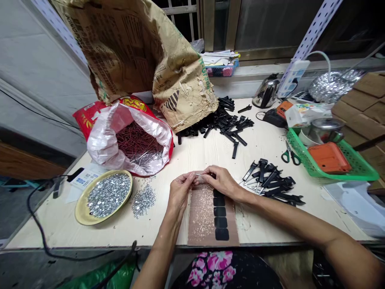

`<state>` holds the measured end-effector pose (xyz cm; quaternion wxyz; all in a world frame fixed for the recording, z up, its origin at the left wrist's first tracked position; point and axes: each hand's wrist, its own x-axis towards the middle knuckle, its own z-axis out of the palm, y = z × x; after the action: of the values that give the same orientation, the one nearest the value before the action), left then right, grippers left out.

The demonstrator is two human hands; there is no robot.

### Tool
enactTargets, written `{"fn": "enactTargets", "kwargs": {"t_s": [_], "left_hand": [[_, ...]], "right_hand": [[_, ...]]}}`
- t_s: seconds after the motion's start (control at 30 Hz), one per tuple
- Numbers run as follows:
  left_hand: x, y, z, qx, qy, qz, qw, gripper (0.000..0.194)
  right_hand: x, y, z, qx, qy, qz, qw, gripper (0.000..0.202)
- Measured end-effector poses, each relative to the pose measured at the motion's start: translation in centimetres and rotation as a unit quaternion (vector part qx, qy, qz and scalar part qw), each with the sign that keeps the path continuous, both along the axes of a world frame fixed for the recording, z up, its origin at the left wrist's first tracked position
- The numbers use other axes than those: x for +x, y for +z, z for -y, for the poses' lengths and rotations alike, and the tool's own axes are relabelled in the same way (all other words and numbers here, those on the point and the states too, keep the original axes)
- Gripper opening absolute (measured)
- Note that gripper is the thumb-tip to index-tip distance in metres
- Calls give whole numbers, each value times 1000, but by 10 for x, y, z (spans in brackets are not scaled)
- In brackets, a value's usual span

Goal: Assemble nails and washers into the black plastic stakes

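Observation:
A thin metal rod (198, 174) spans the gap between my two hands. My left hand (182, 188) is closed in a pinch on its left end. My right hand (221, 181) has its fingertips closed at the other end, palm down. Beneath the hands lies a brown board (200, 224) with a worn, speckled surface. Along its right side runs a column of black rounded-square pads (221, 222); my right hand covers the upper ones. Right of that hand is a pile of black plastic pieces with metal rods (267, 178).
Left stand a yellow bowl of metal washers (110, 194), scattered washers (144, 200) and a bag of reddish rods (136, 144). A paper sack (183, 88) leans behind, near loose black pieces (231, 124). Scissors (290, 154), a green basket (331, 174) and a kettle (266, 91) are right.

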<state>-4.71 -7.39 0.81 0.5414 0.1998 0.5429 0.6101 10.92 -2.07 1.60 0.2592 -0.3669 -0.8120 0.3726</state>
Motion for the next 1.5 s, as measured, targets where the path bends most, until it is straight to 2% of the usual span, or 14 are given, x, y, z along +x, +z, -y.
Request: {"fn": "enactTargets", "kwargs": {"t_s": [0.13, 0.23, 0.3, 0.37, 0.43, 0.5, 0.57, 0.63, 0.73, 0.77, 0.9, 1.07, 1.2, 1.5], "left_hand": [[5, -5, 5, -32, -72, -54, 995, 33], [11, -8, 15, -29, -119, -202, 972, 42], [14, -12, 22, -1, -123, -363, 924, 43], [17, -19, 30, 32, -124, -514, 848, 43], [20, -30, 37, 59, -143, -609, 778, 45], [22, -42, 41, 74, -170, -655, 733, 48], [23, -52, 43, 81, -183, -676, 709, 49], [23, -59, 43, 85, -182, -684, 701, 49], [22, -62, 42, 87, -181, -686, 699, 50], [22, -62, 42, 89, -181, -686, 699, 49], [23, -60, 41, 96, -179, -690, 695, 49], [25, -57, 42, 81, -184, -699, 686, 49], [26, -57, 41, 82, -185, -705, 680, 49], [26, -59, 39, 85, -179, -712, 674, 49]], "right_hand": [[25, -1, 1, 63, 9, 45, 997, 18], [49, -8, -6, 99, 8, 85, 991, 21], [62, -15, -13, 146, -2, 126, 981, 23], [71, -24, -17, 201, -14, 167, 965, 23], [77, -34, -11, 249, -10, 185, 951, 24], [80, -41, 2, 298, 52, 176, 937, 24], [82, -44, 13, 343, 172, 154, 910, 23], [83, -42, 14, 355, 217, 144, 898, 22], [81, -38, 3, 310, 91, 173, 931, 25], [80, -37, 0, 298, 80, 185, 933, 26], [80, -37, -1, 296, 251, 180, 904, 26], [85, -26, -8, 293, 155, 206, 921, 30], [89, -27, 8, 328, 297, 168, 881, 25], [90, -32, 27, 317, 237, 143, 907, 26]]}}
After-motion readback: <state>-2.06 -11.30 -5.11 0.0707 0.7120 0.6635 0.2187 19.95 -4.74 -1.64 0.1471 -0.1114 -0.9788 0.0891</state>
